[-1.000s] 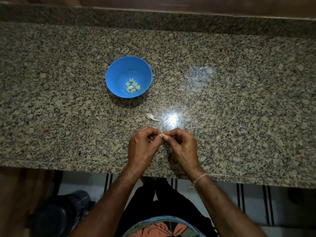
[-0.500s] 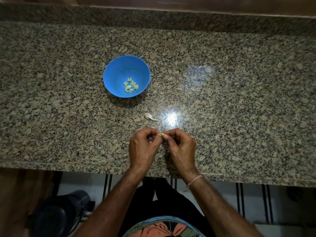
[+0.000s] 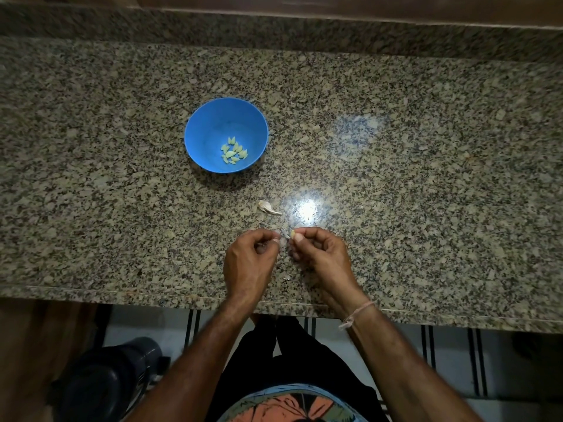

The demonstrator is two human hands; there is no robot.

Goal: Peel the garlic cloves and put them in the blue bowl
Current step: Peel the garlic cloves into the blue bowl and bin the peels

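A blue bowl point(image 3: 226, 117) stands on the granite counter point(image 3: 426, 184) and holds several peeled pale-green garlic cloves point(image 3: 233, 150). Nearer to me, my right hand point(image 3: 320, 257) pinches a small yellowish garlic clove point(image 3: 292, 233) between thumb and fingertips. My left hand point(image 3: 248, 260) has curled fingers and pinches a thin strip of garlic skin point(image 3: 285, 233) that hangs between the two hands. An unpeeled garlic clove point(image 3: 267, 207) with a papery white skin lies on the counter just beyond my hands.
The counter's front edge point(image 3: 152, 296) runs just under my wrists. A bright light reflection point(image 3: 306, 210) shines on the stone beside the loose clove. Small scraps of skin point(image 3: 286, 278) lie between my hands. A dark round object point(image 3: 103, 382) sits on the floor at lower left.
My hands have drawn slightly apart, and a strip of skin now stretches between them off the clove. The bowl and the loose clove have not moved.
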